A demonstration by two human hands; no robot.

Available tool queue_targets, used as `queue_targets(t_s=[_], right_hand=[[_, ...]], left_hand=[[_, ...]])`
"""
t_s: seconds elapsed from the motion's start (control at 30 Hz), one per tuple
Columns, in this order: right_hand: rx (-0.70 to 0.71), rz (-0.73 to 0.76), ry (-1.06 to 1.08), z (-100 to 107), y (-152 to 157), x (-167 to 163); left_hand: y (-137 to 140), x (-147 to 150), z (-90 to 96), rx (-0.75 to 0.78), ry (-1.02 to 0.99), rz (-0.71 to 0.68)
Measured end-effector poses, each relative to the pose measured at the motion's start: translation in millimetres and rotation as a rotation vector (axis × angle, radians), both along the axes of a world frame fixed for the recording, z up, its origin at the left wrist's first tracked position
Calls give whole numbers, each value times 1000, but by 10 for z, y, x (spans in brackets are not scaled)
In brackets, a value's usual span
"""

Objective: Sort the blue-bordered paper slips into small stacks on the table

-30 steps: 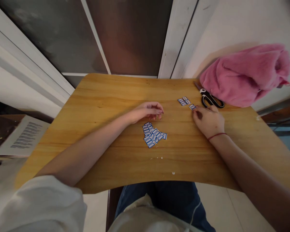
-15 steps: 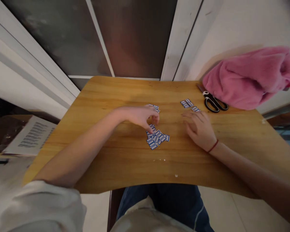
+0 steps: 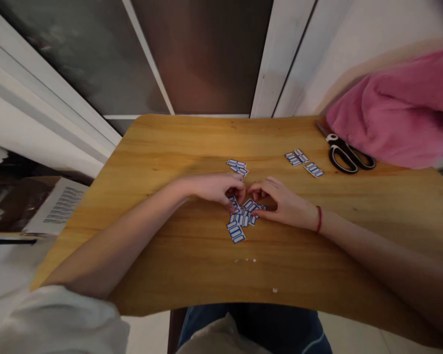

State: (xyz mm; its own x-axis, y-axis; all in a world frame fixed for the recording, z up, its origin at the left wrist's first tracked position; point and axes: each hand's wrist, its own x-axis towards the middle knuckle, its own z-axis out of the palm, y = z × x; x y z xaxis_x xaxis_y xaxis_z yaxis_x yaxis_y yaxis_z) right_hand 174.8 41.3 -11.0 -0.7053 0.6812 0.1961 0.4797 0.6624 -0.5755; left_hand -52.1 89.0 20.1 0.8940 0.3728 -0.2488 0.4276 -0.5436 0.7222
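A loose pile of small blue-and-white paper cards lies overlapping near the middle of the wooden table. My left hand is at the pile's upper left, its fingers curved and its thumb apart from them, touching the cards. From the right, my right hand reaches over the same pile, with thumb and fingers spread apart. No card is visibly lifted in either hand. Just beyond my left hand rests a smaller group of cards, partly covered by its fingers.
More cards lie at the back right. Black-handled scissors sit beside a pink plush cloth against the wall. White scraps dot the table's near side. An open cardboard box stands left, below the table.
My right hand has moved left from beside the back-right cards to the central pile. My left hand stays at the pile, which now looks more spread. The view has shifted slightly.
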Motion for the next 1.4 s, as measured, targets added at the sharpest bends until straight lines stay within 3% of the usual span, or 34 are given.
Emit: queue_targets(t_s=[0.2,0.4,0.57,0.7,0.83,0.97,1.1,1.27,1.4], right_hand=[[-124,-38,41,18,-7,13],[-44,-108,20,3,-42,10],[-84,-89,42,-5,-25,17],[-155,-98,86,35,-25,36],[-186,-216,178,59,-48,43],[-131,-256,164,36,-55,37],[-208,-345,256,11,-45,42],[-293,-409,340,12,-34,43],[-319,-381,376,5,-33,40]], left_hand=[[45,-13,-34,-87,-40,32],[64,-21,-36,-158,-71,61],[68,-22,22,-234,-34,106],[83,-34,2,-418,-55,168],[103,-62,-42,-539,-104,206],[88,-40,-16,-372,-138,238],[-17,91,6,-133,-178,255],[-156,246,-116,146,-161,228],[-177,256,-220,235,-166,269]])
